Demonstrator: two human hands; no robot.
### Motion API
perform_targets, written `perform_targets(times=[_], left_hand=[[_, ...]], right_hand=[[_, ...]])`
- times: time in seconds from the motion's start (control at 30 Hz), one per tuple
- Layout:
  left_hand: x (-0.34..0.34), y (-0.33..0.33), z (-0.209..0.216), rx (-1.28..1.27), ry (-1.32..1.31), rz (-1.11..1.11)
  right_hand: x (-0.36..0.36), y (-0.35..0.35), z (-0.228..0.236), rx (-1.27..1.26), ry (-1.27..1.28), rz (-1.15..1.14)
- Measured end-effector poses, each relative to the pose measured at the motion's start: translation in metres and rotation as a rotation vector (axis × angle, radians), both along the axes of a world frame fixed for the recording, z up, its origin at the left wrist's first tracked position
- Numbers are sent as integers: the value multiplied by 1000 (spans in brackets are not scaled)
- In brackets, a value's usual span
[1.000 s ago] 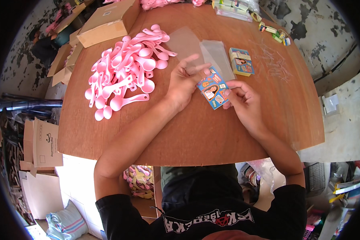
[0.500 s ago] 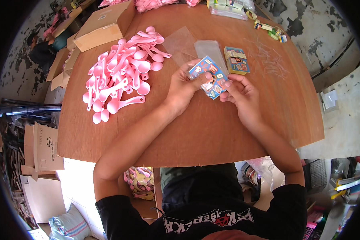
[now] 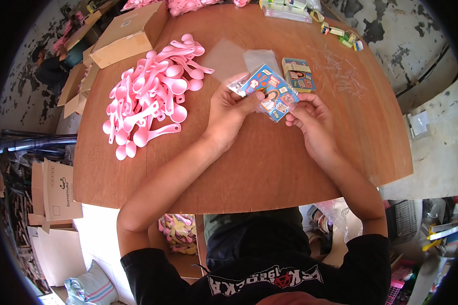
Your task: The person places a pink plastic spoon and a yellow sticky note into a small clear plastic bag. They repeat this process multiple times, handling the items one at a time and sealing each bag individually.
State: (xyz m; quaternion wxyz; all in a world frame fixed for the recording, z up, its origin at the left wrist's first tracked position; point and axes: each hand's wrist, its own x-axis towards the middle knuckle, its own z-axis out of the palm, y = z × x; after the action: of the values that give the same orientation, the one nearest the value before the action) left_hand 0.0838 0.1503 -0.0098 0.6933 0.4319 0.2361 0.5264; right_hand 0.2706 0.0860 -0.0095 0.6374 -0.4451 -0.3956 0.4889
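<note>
A blue printed card (image 3: 277, 104) is held above the table between both my hands, its picture side up. Shiny clear plastic shows at its left end, like a thin sleeve around it. My left hand (image 3: 228, 113) pinches the card's left side, thumb on top. At the right edge, the thumb and fingers of my right hand (image 3: 314, 118) grip the lower corner. Just beyond lie a stack of clear plastic sleeves (image 3: 259, 57) and a banded stack of similar cards (image 3: 300, 81). A heap of pink plastic spoons (image 3: 160, 91) spreads to the left.
An upright cardboard box (image 3: 130, 38) stands at the table's far left. Thin clear strips (image 3: 341, 73) lie scattered on the right, with yellow-green paper bands (image 3: 347, 38) beyond them. Clear packs (image 3: 287, 12) sit at the far edge. Below the table, a box holds more spoons (image 3: 179, 231).
The card has tilted to show more of its face, and clear plastic now shows at its left end. My right hand has shifted slightly right; the left wrist has moved a little left.
</note>
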Motion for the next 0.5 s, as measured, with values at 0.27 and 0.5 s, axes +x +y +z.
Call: perform_targets(times=[0.27,0.5], left_hand=[[5,-7,-7,99,136,-156],[9,-13,-8,126,98,-206]], right_hand=[[-8,-3,5,68,-63,12],[-11,-3,6,39,-41,35]])
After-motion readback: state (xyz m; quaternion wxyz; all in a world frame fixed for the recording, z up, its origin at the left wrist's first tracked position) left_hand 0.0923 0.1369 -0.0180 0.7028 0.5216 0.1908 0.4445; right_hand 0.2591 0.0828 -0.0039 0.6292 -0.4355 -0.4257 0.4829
